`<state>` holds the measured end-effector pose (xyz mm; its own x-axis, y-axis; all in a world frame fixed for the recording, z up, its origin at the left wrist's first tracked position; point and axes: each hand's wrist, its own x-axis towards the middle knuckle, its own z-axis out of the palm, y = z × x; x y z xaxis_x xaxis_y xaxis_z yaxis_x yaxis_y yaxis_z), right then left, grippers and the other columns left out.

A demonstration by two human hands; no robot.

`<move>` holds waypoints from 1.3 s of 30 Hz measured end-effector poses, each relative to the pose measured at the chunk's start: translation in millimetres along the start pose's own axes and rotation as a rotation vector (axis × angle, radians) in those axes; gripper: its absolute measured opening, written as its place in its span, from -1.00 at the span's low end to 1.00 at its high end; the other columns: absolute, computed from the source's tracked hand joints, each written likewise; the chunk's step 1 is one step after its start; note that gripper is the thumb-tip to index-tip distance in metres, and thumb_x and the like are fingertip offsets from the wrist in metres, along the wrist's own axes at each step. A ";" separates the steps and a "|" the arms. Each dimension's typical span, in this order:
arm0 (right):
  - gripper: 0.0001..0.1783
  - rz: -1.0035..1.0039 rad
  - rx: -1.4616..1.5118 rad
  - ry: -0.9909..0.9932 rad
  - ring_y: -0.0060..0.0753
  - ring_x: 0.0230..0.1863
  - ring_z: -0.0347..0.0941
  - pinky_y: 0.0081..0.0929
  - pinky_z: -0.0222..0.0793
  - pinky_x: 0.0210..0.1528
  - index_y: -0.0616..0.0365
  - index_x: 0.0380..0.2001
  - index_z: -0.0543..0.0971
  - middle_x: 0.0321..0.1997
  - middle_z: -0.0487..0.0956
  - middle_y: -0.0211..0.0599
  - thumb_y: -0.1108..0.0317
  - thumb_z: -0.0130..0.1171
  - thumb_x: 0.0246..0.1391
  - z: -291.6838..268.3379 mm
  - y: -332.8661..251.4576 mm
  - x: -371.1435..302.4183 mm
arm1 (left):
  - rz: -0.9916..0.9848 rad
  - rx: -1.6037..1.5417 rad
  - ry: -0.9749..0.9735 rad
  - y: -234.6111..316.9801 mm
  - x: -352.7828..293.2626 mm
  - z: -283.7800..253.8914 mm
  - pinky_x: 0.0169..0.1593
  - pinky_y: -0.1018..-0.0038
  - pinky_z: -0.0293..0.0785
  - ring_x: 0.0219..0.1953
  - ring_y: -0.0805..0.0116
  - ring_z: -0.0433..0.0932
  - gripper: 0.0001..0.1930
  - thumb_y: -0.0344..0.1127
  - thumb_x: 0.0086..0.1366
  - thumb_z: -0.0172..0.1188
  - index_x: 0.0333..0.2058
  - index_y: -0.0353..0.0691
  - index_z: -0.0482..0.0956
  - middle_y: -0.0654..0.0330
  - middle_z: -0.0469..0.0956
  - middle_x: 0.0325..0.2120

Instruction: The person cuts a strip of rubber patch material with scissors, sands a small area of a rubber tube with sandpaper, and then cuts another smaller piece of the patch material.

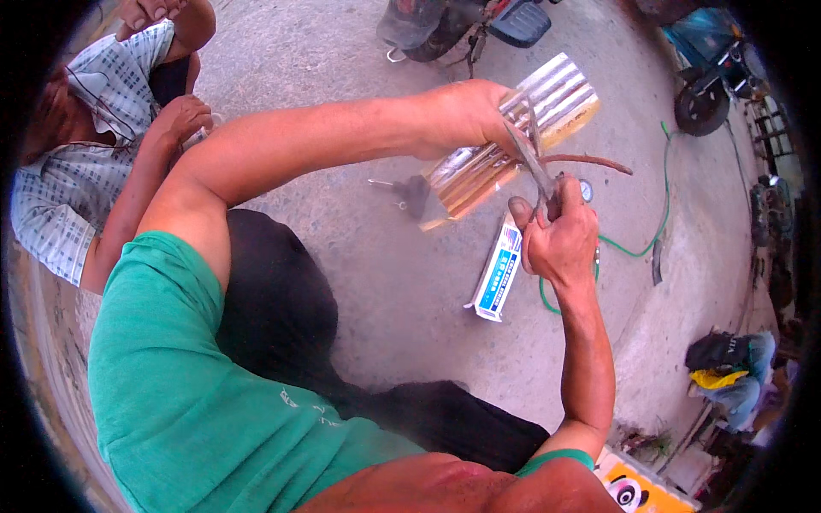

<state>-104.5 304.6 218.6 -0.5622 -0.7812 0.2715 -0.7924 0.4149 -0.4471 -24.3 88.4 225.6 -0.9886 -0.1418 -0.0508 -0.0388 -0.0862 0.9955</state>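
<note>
Green short-sleeved shirt [197,368], black trousers [278,295]

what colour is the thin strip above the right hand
The strip is reddish brown, seen in the head view.

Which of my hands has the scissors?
Your right hand: its fingers are wrapped around the handles of the scissors. Your left hand, beyond the blades, instead holds the shiny silver-and-gold ridged sheet.

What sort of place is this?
Perhaps an informal vehicle-repair spot, maybe a yard or roadside, though I can't be sure: there's a black wheel at the upper right, a green hose across the grey ground, and a round gauge.
</note>
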 end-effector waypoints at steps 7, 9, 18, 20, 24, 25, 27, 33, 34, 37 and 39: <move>-0.44 -0.005 -0.045 0.026 -0.10 -0.63 0.41 -0.21 0.33 -0.53 0.15 -0.42 0.38 -0.64 0.37 -0.27 -0.02 0.48 -0.13 3.5 2.6 -3.2 | -0.011 -0.056 -0.027 2.5 -1.6 -0.7 -0.01 0.43 0.49 -0.21 0.38 0.62 -0.69 -0.39 0.08 0.42 -0.18 -0.33 0.64 0.14 0.67 -0.27; -0.44 -0.020 -0.043 0.043 -0.10 -0.64 0.41 -0.22 0.33 -0.54 0.15 -0.43 0.39 -0.66 0.38 -0.27 -0.03 0.48 -0.14 3.9 2.4 -3.7 | 0.011 -0.009 -0.016 6.4 -5.4 -0.2 0.00 0.43 0.48 -0.19 0.37 0.62 -0.68 -0.40 0.08 0.42 -0.17 -0.33 0.64 0.14 0.66 -0.26; -0.47 -0.043 -0.049 0.112 -0.09 -0.67 0.40 -0.23 0.34 -0.57 0.14 -0.45 0.40 -0.69 0.37 -0.25 -0.01 0.49 -0.13 10.0 8.3 -6.3 | -0.034 -0.081 -0.102 -4.1 0.0 -7.3 0.06 0.40 0.47 -0.14 0.34 0.62 -0.58 -0.36 0.09 0.40 -0.07 -0.36 0.57 0.09 0.64 -0.19; -0.47 -0.012 -0.034 0.108 -0.09 -0.66 0.40 -0.23 0.34 -0.56 0.14 -0.44 0.40 -0.68 0.37 -0.25 0.00 0.49 -0.12 8.7 8.2 -6.4 | -0.047 -0.158 -0.142 -4.8 3.0 -5.3 0.05 0.40 0.48 -0.17 0.32 0.63 -0.60 -0.38 0.11 0.38 -0.07 -0.38 0.55 0.06 0.64 -0.22; -0.48 -0.042 -0.006 0.119 -0.10 -0.65 0.40 -0.23 0.34 -0.56 0.15 -0.42 0.40 -0.66 0.36 -0.27 0.01 0.47 -0.10 12.7 3.9 -7.2 | -0.103 -0.183 -0.183 1.0 -9.0 -5.2 0.08 0.37 0.44 -0.11 0.37 0.58 -0.54 -0.35 0.06 0.39 -0.04 -0.34 0.53 0.15 0.61 -0.20; -0.48 -0.036 -0.006 0.110 -0.11 -0.63 0.41 -0.23 0.35 -0.55 0.16 -0.41 0.40 -0.64 0.37 -0.26 0.01 0.46 -0.10 13.2 3.5 -8.3 | -0.116 -0.184 -0.194 0.4 -9.8 -5.5 0.09 0.36 0.43 -0.08 0.40 0.55 -0.51 -0.34 0.04 0.41 -0.03 -0.31 0.54 0.19 0.59 -0.18; -0.48 -0.031 -0.014 0.093 -0.11 -0.60 0.43 -0.22 0.36 -0.52 0.17 -0.39 0.41 -0.60 0.40 -0.24 0.02 0.46 -0.09 13.6 3.1 -9.1 | -0.090 -0.135 -0.189 -4.0 -7.4 -5.6 0.09 0.35 0.42 -0.08 0.39 0.54 -0.50 -0.33 0.03 0.41 -0.03 -0.31 0.54 0.18 0.59 -0.18; -0.48 -0.030 -0.004 0.029 0.00 -0.45 0.48 -0.18 0.41 -0.37 0.24 -0.32 0.46 -0.44 0.46 -0.14 0.08 0.47 -0.12 4.2 -3.9 -6.7 | -0.088 0.014 -0.147 -0.6 -6.9 -7.5 0.11 0.35 0.41 -0.09 0.37 0.54 -0.46 -0.31 0.01 0.41 0.00 -0.35 0.53 0.13 0.60 -0.16; -0.48 -0.046 0.011 0.027 0.03 -0.42 0.48 -0.17 0.42 -0.34 0.25 -0.30 0.46 -0.42 0.47 -0.12 0.09 0.47 -0.13 3.6 -5.0 -6.9 | -0.090 0.005 -0.163 0.2 -7.3 -8.9 0.11 0.36 0.41 -0.08 0.37 0.54 -0.45 -0.31 0.02 0.40 0.01 -0.36 0.53 0.12 0.61 -0.15; -0.45 -0.069 0.061 -0.002 0.09 -0.31 0.49 -0.12 0.41 -0.25 0.27 -0.24 0.47 -0.34 0.48 -0.06 0.13 0.48 -0.17 5.3 -6.2 -7.2 | -0.096 -0.068 -0.208 -2.9 -6.2 -11.7 0.20 0.33 0.33 -0.03 0.29 0.56 -0.57 -0.37 0.11 0.35 -0.04 -0.39 0.53 0.03 0.61 -0.16; -0.43 -0.083 0.087 -0.017 0.11 -0.25 0.49 -0.10 0.41 -0.20 0.27 -0.21 0.46 -0.29 0.48 -0.04 0.14 0.49 -0.18 5.9 -6.1 -6.8 | -0.121 -0.037 -0.217 -2.2 -6.8 -12.3 0.21 0.33 0.31 -0.01 0.29 0.55 -0.54 -0.35 0.12 0.35 -0.02 -0.42 0.51 0.00 0.60 -0.14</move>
<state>-94.5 304.6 214.4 -0.4906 -0.8195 0.2962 -0.8121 0.3068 -0.4963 -15.7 77.5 222.8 -0.9854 0.0866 -0.1466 -0.1568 -0.1267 0.9795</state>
